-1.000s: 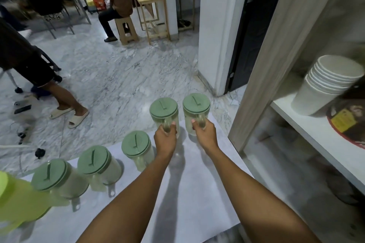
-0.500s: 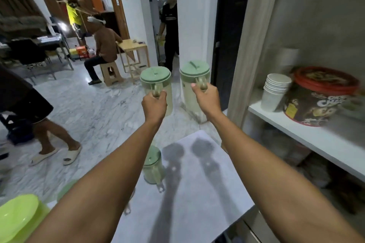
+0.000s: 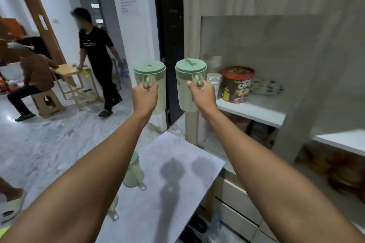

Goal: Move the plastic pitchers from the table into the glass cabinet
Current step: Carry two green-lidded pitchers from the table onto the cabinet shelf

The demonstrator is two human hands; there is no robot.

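Left hand [image 3: 145, 97]: closed on handle of left pitcher [image 3: 151, 85], held in the air above the surface [image 3: 177, 183].
Right hand [image 3: 202, 94]: closed on right pitcher [image 3: 189, 85], near cabinet shelf [image 3: 254, 109].
Risk: pitcher likely to topple paper cups [image 3: 214, 81] or tin [image 3: 237, 85] crowding the shelf.

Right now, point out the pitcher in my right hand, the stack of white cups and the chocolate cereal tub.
Right-hand pitcher [image 3: 186, 92]: head view, on its clear side wall.
Stack of white cups [image 3: 214, 79]: head view, on the top cups' side.
Chocolate cereal tub [image 3: 237, 89]: head view, on its printed front.
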